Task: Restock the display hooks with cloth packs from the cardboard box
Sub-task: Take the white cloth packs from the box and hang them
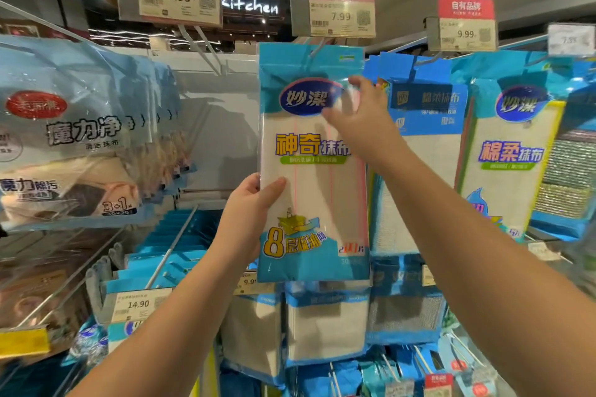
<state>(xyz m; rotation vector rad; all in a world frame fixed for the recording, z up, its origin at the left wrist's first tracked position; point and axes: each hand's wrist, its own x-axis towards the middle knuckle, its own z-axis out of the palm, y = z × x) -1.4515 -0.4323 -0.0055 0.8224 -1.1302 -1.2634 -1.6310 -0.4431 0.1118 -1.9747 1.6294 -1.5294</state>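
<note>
A blue and white cloth pack [314, 171] hangs upright in front of me, its top hole on the display hook [317, 48] under the 7.99 price tag [342, 18]. My left hand [250, 213] grips the pack's lower left edge, thumb across the front. My right hand [361, 113] reaches up at the pack's upper right side, fingers blurred against the logo area; whether they pinch the pack is unclear. The cardboard box is out of view.
Packs of a similar cloth [512, 158] and a darker blue pack [425, 126] hang on hooks to the right. A row of clear packs [71, 145] fills the left hook. Lower hooks carry more blue packs [325, 325] and a 14.90 tag [137, 304].
</note>
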